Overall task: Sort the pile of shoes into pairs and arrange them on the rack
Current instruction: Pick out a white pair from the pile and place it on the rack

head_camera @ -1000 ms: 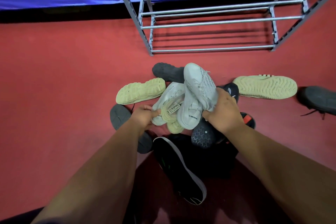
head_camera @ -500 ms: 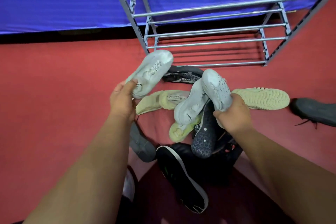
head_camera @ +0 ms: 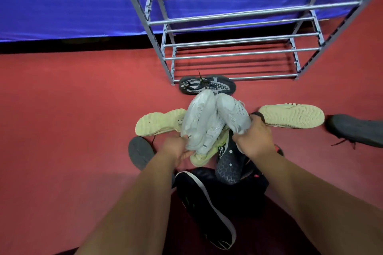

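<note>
A pile of shoes lies on the red floor in front of a grey metal rack point(head_camera: 234, 20) whose bars are bare. My left hand point(head_camera: 176, 149) grips the heel of one white sneaker point(head_camera: 198, 118), toe pointing away. My right hand point(head_camera: 253, 136) grips another white sneaker point(head_camera: 232, 113) by its heel. A third white sneaker point(head_camera: 211, 132) lies between them; which hand holds it I cannot tell. Under them sit a pale yellow shoe point(head_camera: 202, 156) and a dark patterned sole point(head_camera: 227, 163).
Pale soles lie at left point(head_camera: 159, 122) and right point(head_camera: 291, 116). A black-and-grey shoe point(head_camera: 207, 86) rests by the rack's foot, a dark shoe point(head_camera: 356, 129) at far right, a grey sole point(head_camera: 139, 151) at left, a black white-edged shoe point(head_camera: 205, 207) near me. Blue cloth point(head_camera: 62, 0) hangs behind.
My left hand swung its white sneaker from up at the left back down beside the ones at my right hand. The view tilted so the rack looks nearer.
</note>
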`<action>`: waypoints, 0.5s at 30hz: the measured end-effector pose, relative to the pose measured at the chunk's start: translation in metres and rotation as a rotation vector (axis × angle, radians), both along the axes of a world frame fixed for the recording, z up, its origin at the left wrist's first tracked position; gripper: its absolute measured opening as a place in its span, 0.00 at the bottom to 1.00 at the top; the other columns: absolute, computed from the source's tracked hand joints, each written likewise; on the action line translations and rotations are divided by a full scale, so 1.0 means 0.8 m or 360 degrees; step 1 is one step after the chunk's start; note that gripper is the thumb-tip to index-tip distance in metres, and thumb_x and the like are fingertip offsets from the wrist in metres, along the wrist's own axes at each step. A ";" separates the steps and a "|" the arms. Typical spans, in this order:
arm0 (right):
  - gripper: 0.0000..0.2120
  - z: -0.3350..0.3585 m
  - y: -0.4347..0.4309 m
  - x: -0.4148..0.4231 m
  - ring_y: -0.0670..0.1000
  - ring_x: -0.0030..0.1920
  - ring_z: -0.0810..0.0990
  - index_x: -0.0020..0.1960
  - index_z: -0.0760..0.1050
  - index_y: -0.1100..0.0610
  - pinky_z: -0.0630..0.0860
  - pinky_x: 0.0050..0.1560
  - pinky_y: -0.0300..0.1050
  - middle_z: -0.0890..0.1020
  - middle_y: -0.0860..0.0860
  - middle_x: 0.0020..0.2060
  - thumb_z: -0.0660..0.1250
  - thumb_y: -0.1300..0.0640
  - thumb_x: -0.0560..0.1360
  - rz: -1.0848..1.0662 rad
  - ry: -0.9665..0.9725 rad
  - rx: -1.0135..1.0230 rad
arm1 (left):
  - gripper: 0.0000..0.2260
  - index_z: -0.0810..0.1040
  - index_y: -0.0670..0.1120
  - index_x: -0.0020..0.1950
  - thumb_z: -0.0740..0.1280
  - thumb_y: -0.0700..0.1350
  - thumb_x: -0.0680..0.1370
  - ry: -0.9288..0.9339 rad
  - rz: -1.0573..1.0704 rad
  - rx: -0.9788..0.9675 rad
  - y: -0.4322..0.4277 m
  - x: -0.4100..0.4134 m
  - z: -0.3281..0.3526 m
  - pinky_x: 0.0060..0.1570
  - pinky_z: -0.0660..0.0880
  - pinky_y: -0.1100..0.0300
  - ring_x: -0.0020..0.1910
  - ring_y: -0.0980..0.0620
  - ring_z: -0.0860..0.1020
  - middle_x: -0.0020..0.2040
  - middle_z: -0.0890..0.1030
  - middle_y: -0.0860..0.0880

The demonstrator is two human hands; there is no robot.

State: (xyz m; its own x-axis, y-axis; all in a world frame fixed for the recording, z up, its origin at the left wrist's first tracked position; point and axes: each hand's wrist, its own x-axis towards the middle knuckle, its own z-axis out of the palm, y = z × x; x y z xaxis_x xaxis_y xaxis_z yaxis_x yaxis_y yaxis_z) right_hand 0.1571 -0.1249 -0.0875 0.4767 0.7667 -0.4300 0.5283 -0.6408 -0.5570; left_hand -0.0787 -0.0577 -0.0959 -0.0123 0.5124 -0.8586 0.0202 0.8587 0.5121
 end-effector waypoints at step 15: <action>0.54 -0.022 -0.012 0.015 0.59 0.70 0.68 0.82 0.52 0.59 0.68 0.71 0.55 0.66 0.56 0.71 0.74 0.35 0.69 0.0407 -0.0298 -0.0308 | 0.56 0.51 0.46 0.83 0.83 0.50 0.65 0.0833 -0.1087 0.0449 0.021 0.052 0.000 0.73 0.69 0.44 0.75 0.42 0.67 0.76 0.64 0.45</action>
